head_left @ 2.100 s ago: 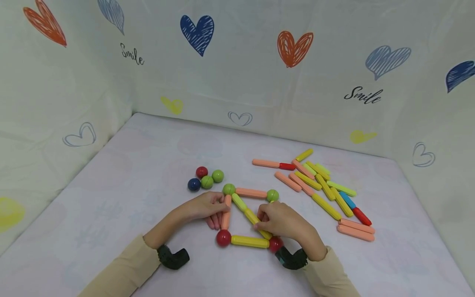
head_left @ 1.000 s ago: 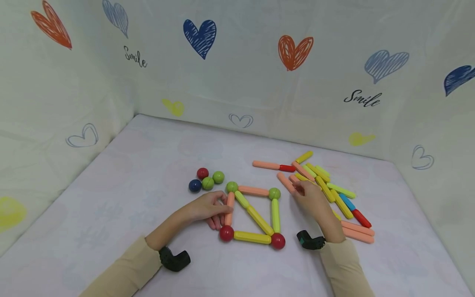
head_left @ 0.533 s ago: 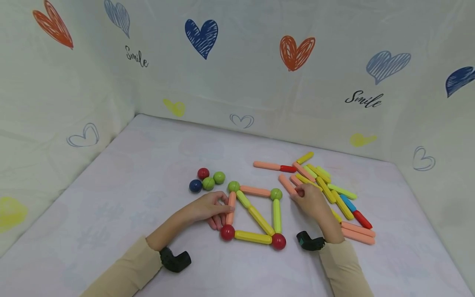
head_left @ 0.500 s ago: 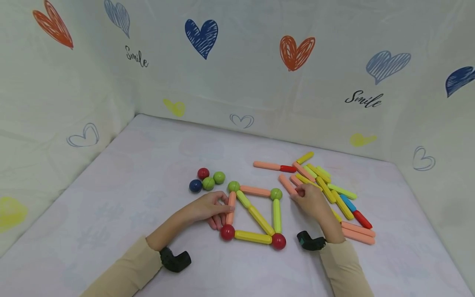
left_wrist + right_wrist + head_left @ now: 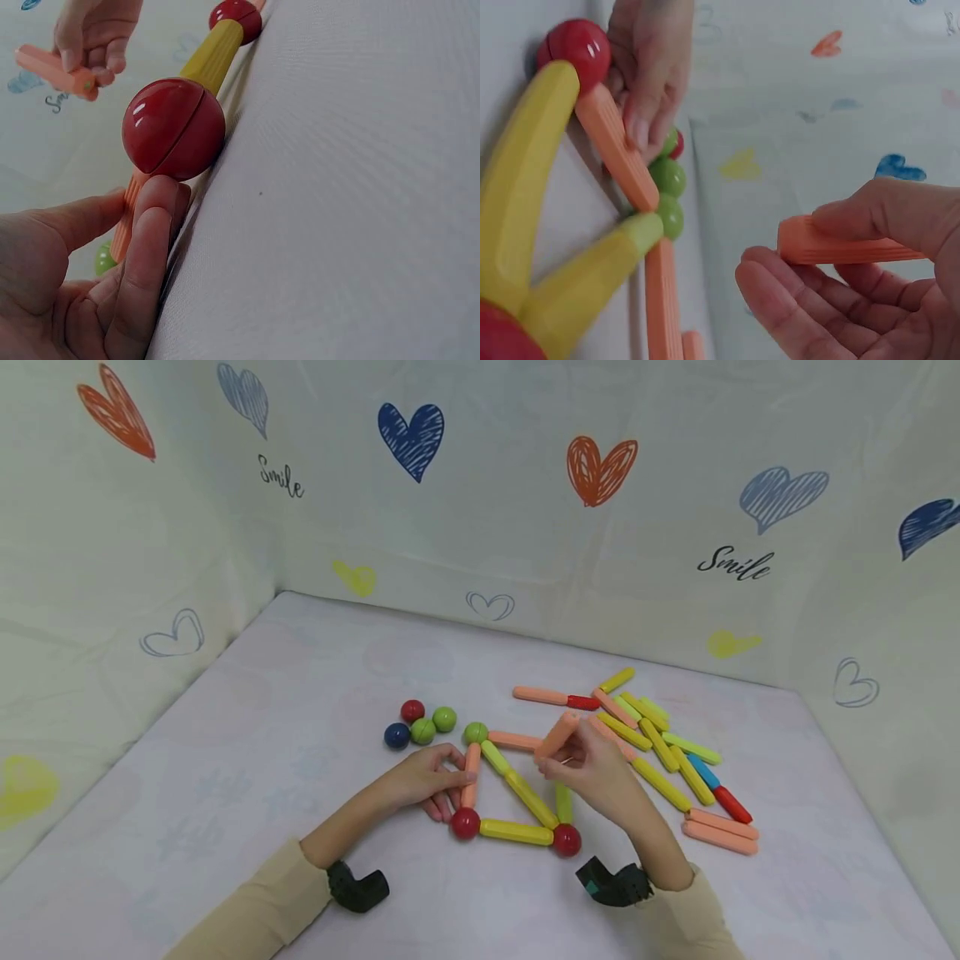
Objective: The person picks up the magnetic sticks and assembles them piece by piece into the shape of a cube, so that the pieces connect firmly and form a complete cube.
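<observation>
A four-sided frame of building sticks and balls lies on the table. My left hand (image 5: 429, 779) pinches its peach left-side stick (image 5: 472, 762), between a red ball (image 5: 465, 823) and a green ball (image 5: 476, 732). Raised over the top right corner, my right hand (image 5: 596, 777) holds a loose peach stick (image 5: 557, 735) between thumb and fingers, hiding that corner's green ball. In the right wrist view this stick (image 5: 832, 246) lies across the fingers under the thumb. A yellow stick (image 5: 517, 832) runs along the bottom to another red ball (image 5: 567, 840); a lime-and-yellow diagonal (image 5: 528, 795) crosses the frame.
Several loose balls (image 5: 423, 731), red, blue and green, sit beyond my left hand. To the right lies a scattered pile of peach, yellow, lime, blue and red sticks (image 5: 658, 743). A printed cloth (image 5: 487, 527) hangs behind the table (image 5: 337, 668).
My right hand has moved from the frame's diagonal to the pile, picked up a peach stick and brought it back left over the frame, tilted. The left hand keeps its hold.
</observation>
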Available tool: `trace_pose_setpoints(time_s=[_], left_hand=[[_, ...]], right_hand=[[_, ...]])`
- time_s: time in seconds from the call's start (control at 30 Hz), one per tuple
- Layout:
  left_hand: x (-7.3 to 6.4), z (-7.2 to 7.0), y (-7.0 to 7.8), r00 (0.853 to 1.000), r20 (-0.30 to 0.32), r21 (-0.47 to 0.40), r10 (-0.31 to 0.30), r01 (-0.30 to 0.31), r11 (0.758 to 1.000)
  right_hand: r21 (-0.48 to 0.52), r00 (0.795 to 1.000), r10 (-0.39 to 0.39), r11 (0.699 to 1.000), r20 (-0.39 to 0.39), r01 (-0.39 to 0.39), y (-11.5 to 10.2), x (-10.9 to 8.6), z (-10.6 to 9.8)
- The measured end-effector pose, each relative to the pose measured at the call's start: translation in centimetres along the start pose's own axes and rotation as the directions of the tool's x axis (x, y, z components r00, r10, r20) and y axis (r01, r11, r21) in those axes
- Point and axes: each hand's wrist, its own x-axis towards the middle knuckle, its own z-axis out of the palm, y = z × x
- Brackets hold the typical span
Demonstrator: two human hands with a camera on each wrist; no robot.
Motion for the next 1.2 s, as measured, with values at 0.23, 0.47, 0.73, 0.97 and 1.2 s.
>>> trace_pose_setpoints(time_s=[0.23, 0.47, 0.73, 0.97, 1.2], left_hand=[[-0.1, -0.1, -0.1, 0.999, 0.02, -0.008, 0.026, -0.025, 1.0], [-0.1, -0.1, -0.1, 0.998, 0.036, -0.021, 0.05, -0.049, 0.999], [-0.2, -0.3, -0.2, 0.998, 0.033, -0.021, 0.059, -0.058, 0.998], [-0.4, -0.4, -0.2, 0.998, 0.028, -0.015, 0.06, -0.059, 0.998], [-0.8, -0.8, 0.1, 0.996, 0.058, 0.005, 0.068, -0.068, 0.998]], right_hand=[[-0.024, 0.981, -0.148, 0.988, 0.124, 0.152, -1.4, -0.5, 4.0], [-0.013, 0.945, -0.196, 0.978, 0.26, 0.207, -1.2, -0.6, 6.3], [-0.088, 0.918, -0.27, 0.948, 0.289, 0.307, -1.1, -0.4, 6.9], [-0.137, 0.903, -0.322, 0.919, 0.285, 0.371, -0.7, -0.4, 7.4], [-0.037, 0.903, -0.361, 0.925, 0.234, 0.379, 0.1, -0.3, 7.3]])
